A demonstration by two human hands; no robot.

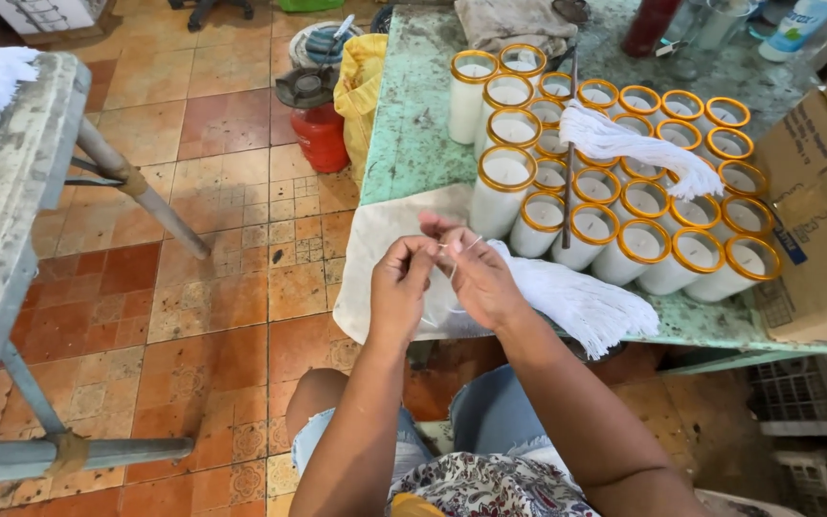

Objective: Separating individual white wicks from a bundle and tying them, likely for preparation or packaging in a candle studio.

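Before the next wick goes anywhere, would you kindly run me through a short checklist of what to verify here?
1. Single wick strand pinched between left hand and right hand: ok.
2. Wick bundle within reach, lying under the right hand on the table edge: ok.
3. Second wick bundle off the candles: not ok, it lies across the glasses.
4. Candle glasses upright and grouped on the green table: ok.
5. Glasses already wicked: cannot tell.
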